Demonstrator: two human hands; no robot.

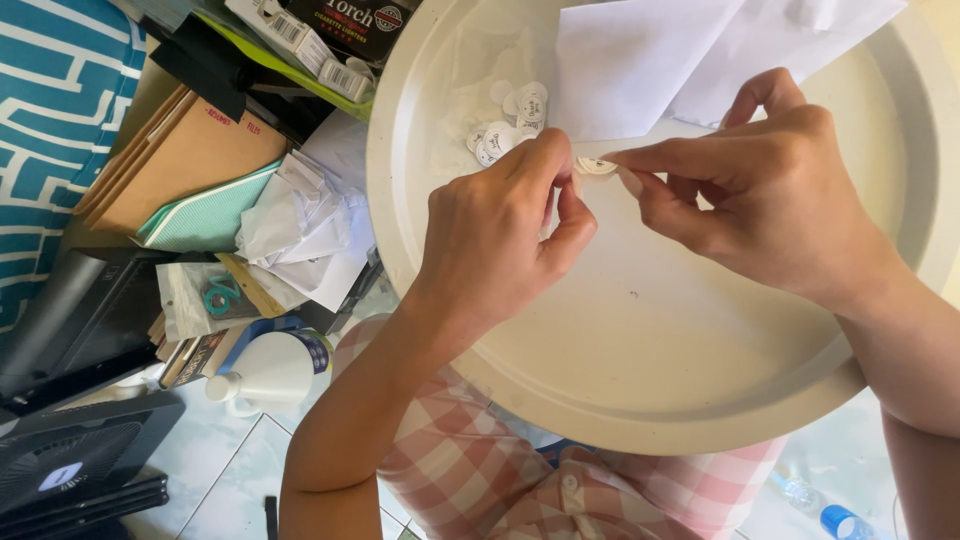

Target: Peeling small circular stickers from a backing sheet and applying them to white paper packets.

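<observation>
Tray: near and middle floor bare, so hands have open room there from the near rim up to centre. Far side blocked: paper sheets lie over the far rim, disc pile sits just left of them. Left hand and right hand meet over tray centre, pinching one disc between them, so the lane between pile and sheets is narrow. Left of tray is crowded: crumpled paper touches the rim, folders and boxes behind it, white bottle and black device nearer. Little room to pass at that side. Tray rests on the person's lap; right forearm crosses the right rim.
</observation>
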